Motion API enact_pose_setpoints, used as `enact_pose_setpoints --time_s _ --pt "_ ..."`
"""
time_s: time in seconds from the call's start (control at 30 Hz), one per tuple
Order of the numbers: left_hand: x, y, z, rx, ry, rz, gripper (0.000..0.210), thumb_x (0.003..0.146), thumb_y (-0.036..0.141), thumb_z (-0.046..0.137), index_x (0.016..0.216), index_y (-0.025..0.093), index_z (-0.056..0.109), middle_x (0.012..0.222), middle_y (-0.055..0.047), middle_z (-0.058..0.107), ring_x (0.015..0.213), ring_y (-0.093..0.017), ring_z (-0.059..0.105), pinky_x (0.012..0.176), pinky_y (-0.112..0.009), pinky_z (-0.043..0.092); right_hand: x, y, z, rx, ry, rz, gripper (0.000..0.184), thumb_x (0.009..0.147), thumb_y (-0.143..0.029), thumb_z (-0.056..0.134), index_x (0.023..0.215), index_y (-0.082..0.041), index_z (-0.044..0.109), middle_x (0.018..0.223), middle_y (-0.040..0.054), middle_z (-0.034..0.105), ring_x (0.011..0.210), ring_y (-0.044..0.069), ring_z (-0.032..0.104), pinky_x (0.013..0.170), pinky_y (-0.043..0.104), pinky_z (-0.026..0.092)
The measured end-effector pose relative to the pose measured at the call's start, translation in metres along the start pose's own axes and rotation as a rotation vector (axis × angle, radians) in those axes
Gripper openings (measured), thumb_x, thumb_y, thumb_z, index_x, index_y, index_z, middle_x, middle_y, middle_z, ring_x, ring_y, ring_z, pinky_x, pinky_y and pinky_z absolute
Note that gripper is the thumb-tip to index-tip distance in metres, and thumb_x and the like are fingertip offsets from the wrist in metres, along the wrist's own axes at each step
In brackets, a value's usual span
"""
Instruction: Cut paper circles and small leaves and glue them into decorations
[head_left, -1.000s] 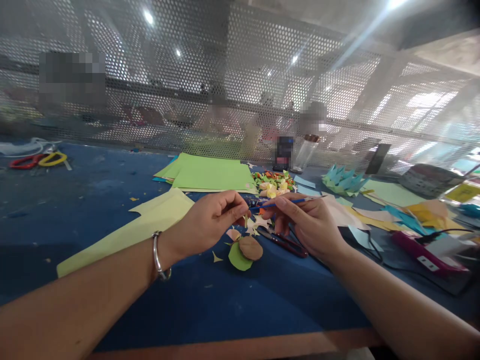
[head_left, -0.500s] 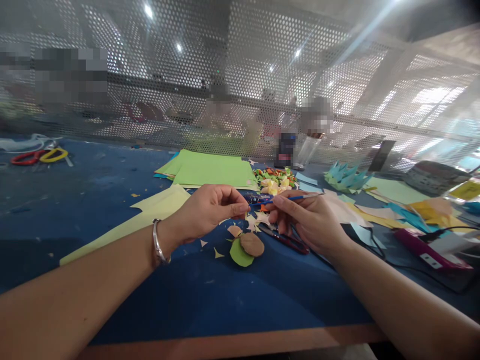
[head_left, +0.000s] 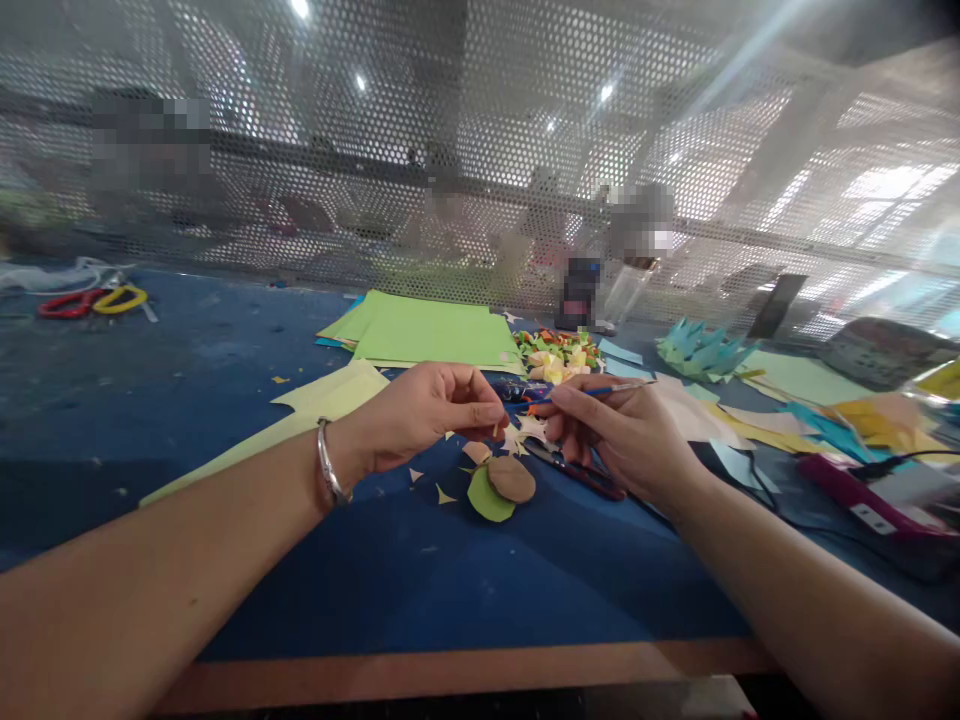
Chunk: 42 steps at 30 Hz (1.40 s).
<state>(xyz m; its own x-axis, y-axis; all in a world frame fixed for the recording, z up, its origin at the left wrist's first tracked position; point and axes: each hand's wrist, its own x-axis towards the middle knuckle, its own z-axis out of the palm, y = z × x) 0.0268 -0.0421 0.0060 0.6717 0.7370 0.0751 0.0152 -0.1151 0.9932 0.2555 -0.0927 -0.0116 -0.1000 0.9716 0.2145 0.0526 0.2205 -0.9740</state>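
My left hand, with a silver bangle at the wrist, is closed in a pinch. A tiny pale yellow bit shows at its fingertips; most of it is hidden. My right hand grips a thin blue stick-like tool, whose left end reaches the left fingertips. Below the hands lie a green paper disc and a brown paper disc overlapping it. Dark-handled scissors rest partly under my right hand. Star-shaped paper scraps lie between the hands.
Green paper sheets are stacked behind, beside a heap of coloured paper pieces. A blue-green spiky paper piece stands right. Red and yellow scissors lie far left. A purple power strip with cables sits right. A perforated screen closes the back.
The view has shifted slightly, so the table's things appear a little further right and higher. Both hands keep nearly the same pose, with the tool's end still by the left fingertips.
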Motion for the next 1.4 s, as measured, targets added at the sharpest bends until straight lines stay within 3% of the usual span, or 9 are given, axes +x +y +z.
enact_pose_setpoints --time_s 0.27,0.53,0.73,0.9,1.23,1.4 --pt "0.003 -0.002 -0.012 -0.170 -0.105 -0.217 0.021 0.076 0.026 0.085 0.080 0.013 0.069 0.079 -0.007 0.074 0.072 -0.013 0.067 0.071 -0.025 0.051 -0.003 -0.002 0.002 0.004 -0.039 0.022 0.032 0.085 -0.045 0.076 0.078 -0.015 0.070 0.065 0.0021 0.070 0.044 0.010 0.060 0.037 0.018 0.042" --pt "0.000 -0.001 -0.012 -0.207 -0.061 -0.191 0.038 0.070 0.020 0.090 0.093 0.018 0.058 0.073 -0.003 0.073 0.075 -0.017 0.073 0.073 -0.028 0.053 -0.002 -0.002 0.003 -0.033 -0.057 0.029 0.032 0.085 -0.045 0.076 0.076 -0.015 0.068 0.066 0.0025 0.071 0.044 0.008 0.059 0.038 0.016 0.043" --pt "-0.002 0.006 -0.018 -0.174 -0.106 -0.196 0.032 0.075 0.015 0.085 0.093 0.017 0.060 0.081 -0.005 0.075 0.080 -0.016 0.074 0.077 -0.026 0.055 -0.003 -0.004 0.002 -0.038 -0.084 0.001 0.030 0.086 -0.043 0.075 0.079 -0.015 0.069 0.067 0.0022 0.071 0.045 0.008 0.060 0.039 0.016 0.044" --pt "-0.003 0.009 -0.022 -0.189 -0.084 -0.189 0.025 0.082 0.026 0.081 0.095 0.016 0.062 0.086 -0.009 0.077 0.084 -0.019 0.075 0.080 -0.031 0.057 -0.004 -0.005 0.001 -0.058 -0.091 -0.017 0.029 0.088 -0.043 0.074 0.079 -0.015 0.070 0.069 0.0029 0.072 0.046 0.009 0.060 0.040 0.017 0.045" --pt "-0.006 0.010 -0.014 -0.172 -0.035 -0.236 0.031 0.073 0.020 0.087 0.089 0.014 0.061 0.076 -0.007 0.076 0.069 -0.014 0.072 0.071 -0.025 0.054 -0.006 -0.009 0.005 -0.154 -0.106 -0.059 0.027 0.088 -0.041 0.073 0.080 -0.015 0.071 0.069 0.0032 0.072 0.045 0.009 0.060 0.037 0.017 0.042" --pt "-0.005 0.003 -0.015 -0.198 -0.018 -0.241 0.026 0.072 0.014 0.086 0.085 0.013 0.063 0.074 -0.003 0.074 0.071 -0.013 0.071 0.072 -0.024 0.053 -0.007 -0.008 0.005 -0.197 -0.118 -0.068 0.025 0.089 -0.039 0.073 0.084 -0.015 0.073 0.070 0.0031 0.072 0.047 0.009 0.060 0.040 0.018 0.045"
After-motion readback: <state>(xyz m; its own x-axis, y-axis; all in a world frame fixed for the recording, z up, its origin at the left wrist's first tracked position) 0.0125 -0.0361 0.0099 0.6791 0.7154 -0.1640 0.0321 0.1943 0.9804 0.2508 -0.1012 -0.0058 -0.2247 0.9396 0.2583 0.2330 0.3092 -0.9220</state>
